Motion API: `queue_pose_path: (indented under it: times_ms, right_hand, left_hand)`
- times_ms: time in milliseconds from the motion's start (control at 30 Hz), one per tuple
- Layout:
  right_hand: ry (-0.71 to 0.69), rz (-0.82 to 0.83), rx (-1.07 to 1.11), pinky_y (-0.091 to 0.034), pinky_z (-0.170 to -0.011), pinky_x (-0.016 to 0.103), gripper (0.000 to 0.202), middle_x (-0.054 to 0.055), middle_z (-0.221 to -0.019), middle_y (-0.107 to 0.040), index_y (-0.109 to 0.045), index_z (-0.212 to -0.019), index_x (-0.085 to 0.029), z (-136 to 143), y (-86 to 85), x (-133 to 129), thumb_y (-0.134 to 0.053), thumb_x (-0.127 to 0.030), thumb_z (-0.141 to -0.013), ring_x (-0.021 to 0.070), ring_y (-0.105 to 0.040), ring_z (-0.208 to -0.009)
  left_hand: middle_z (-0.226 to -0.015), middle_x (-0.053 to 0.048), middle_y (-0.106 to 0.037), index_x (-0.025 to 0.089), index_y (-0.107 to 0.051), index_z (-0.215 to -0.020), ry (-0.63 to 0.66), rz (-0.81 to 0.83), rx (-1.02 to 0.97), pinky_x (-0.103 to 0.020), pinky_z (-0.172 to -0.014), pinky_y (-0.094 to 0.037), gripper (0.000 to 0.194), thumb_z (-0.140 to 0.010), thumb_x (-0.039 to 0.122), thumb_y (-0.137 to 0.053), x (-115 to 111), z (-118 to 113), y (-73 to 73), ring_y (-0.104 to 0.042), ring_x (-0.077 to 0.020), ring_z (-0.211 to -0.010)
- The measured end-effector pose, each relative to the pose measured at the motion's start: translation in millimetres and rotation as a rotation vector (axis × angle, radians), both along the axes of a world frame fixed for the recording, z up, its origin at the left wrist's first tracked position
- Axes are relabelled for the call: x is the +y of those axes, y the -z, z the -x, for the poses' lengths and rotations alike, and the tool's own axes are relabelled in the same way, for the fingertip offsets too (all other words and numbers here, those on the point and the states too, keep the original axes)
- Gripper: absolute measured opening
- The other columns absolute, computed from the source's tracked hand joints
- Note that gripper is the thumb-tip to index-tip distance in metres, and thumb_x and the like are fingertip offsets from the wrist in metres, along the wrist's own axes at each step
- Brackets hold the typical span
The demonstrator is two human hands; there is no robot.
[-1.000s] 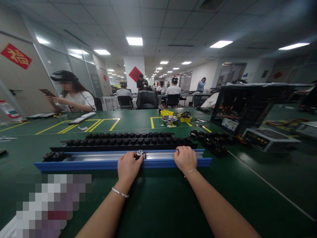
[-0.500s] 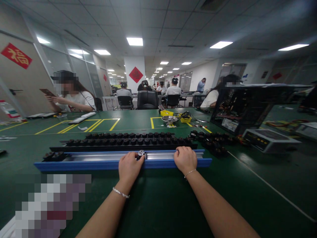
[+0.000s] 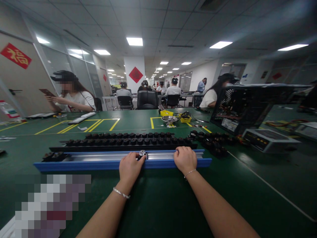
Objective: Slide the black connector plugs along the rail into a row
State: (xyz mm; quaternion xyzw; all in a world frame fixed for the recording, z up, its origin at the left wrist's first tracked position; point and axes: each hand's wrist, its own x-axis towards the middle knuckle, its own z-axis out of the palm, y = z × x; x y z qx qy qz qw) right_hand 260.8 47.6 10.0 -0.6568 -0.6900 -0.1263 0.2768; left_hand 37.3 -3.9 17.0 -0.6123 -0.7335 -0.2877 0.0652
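A long blue rail (image 3: 99, 166) with a shiny metal channel lies crosswise on the green table in front of me. My left hand (image 3: 129, 167) is closed round a small black socket-like piece with a pale top (image 3: 142, 154), which sits in the channel near the rail's middle. Toward the right end, my right hand (image 3: 186, 160) is closed over the rail, its fingertips curled into the channel and partly hidden. A few similar black pieces (image 3: 53, 156) sit in the channel's left end. Just behind, a black rail (image 3: 123, 147) lies parallel, with rows of such pieces (image 3: 119, 141) along it.
Loose black pieces (image 3: 215, 143) are heaped to the right, near a metal power supply box (image 3: 271, 140) and an open computer case (image 3: 242, 105). Farther back stand a metal bowl (image 3: 169, 119) and yellow trays (image 3: 166, 113). Co-workers sit across the table, one holding a phone (image 3: 47, 93).
My left hand and the small black piece have shifted very slightly to the right along the channel. The right hand stays in place on the rail.
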Motion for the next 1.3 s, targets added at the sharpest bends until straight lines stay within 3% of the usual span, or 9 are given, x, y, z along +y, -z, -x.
queue_pose_path:
  times_ms: [500,1300]
  right_hand:
    - [-0.001,-0.007,0.007,-0.029,-0.075,0.03,0.021,0.005,-0.087,-0.065,-0.066,-0.084,-0.021,-0.2,0.3,-0.9,-0.045,-0.024,-0.08,0.0191,-0.05,-0.09]
    - [-0.008,-0.002,-0.005,-0.03,-0.076,0.03,0.021,0.005,-0.088,-0.065,-0.066,-0.085,-0.02,-0.5,-0.2,0.3,-0.046,-0.024,-0.079,0.0189,-0.051,-0.089]
  left_hand:
    - [-0.091,-0.002,-0.069,0.023,-0.066,-0.087,0.056,0.011,-0.001,-0.031,-0.079,-0.042,0.029,-0.08,0.045,-0.049,-2.1,-5.6,-2.3,-0.061,-0.019,-0.086]
    - [-0.101,-0.003,-0.07,0.024,-0.068,-0.095,0.138,-0.009,-0.008,-0.035,-0.092,-0.039,0.031,-0.084,0.04,-0.044,0.3,-4.7,4.0,-0.061,-0.0192,-0.096]
